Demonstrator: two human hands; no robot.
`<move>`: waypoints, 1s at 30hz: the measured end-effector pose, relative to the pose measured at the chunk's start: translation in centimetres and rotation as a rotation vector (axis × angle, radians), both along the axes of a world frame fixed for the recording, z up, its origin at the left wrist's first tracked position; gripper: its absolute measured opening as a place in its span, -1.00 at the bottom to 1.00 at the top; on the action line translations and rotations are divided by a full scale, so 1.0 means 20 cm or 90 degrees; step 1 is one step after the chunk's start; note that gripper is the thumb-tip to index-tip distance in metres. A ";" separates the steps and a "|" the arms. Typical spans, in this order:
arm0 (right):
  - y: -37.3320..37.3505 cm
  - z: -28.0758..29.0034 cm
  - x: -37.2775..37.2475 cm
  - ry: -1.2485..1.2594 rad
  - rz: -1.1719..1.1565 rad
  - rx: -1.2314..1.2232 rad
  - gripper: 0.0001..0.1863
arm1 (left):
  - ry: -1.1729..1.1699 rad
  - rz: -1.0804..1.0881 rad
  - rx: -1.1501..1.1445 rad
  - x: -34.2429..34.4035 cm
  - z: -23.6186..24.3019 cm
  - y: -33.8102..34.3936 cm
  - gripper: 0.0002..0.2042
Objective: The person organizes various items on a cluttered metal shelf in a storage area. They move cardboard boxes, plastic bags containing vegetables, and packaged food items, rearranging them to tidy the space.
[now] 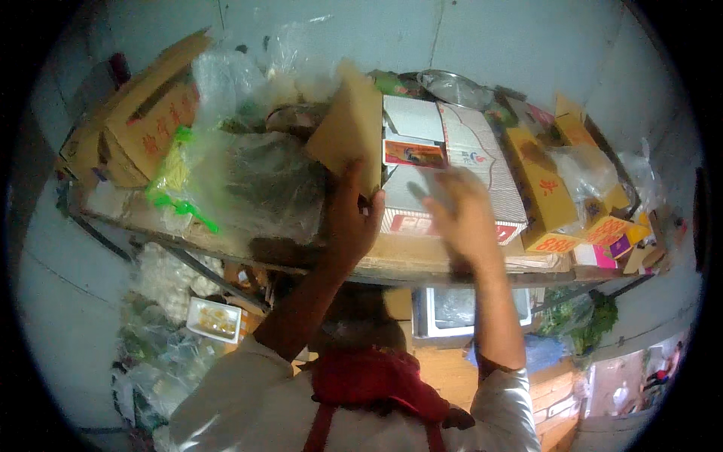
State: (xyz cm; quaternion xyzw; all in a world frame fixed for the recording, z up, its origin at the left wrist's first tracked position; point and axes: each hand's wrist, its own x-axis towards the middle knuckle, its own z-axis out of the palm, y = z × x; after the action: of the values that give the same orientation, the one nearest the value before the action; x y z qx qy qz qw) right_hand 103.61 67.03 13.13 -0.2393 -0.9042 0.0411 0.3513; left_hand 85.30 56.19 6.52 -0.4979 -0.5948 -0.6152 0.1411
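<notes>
Two bare hands, forearms up from lower edge, pale sleeves, red cloth (369, 380) at the wearer's chest. Below counter level: white tray (193, 325) with yellowish contents at left, white-rimmed container (423, 320) near the middle, leafy greens (595, 320) to the right.

Counter (151, 221) next, edge bowed by the lens. Left hand (357, 218) is at the lower part of a brown cardboard piece (354, 128), fingers up against it, thumb apart; can't tell if it grips firmly. Right hand (468, 218) is motion-blurred, fingers spread, nothing seen in it, over the front right part of a white patterned box (478, 139); contact can't be told. Box sits on the counter, directly right of the cardboard piece; red-and-orange card (414, 154) lies on its left part.

Left of the left hand: crumpled clear plastic bag (263, 181), then yellow-green bag (173, 169) with bright green ties, then brown carton (147, 139), tilted, flaps up. Right of the white box: yellow-brown open carton (538, 184), clear plastic (584, 175) in and over it; pink-and-white box (595, 256) near its front right corner.

Farther back: round metal dish (453, 87) behind the white box, more clear plastic (226, 75) at left, pale blue-grey wall (376, 34) last.
</notes>
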 end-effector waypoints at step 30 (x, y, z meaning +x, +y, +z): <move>0.25 -0.34 0.39 0.555 -0.171 -0.311 -0.51 | 0.026 -0.223 -0.172 0.05 0.07 0.07 -0.72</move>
State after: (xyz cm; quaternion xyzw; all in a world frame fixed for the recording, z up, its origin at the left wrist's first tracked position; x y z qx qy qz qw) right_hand 111.37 71.99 6.23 -0.3890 -0.5990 0.3015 0.6316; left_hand 86.24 57.69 7.96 -0.6203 -0.5733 -0.5348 -0.0236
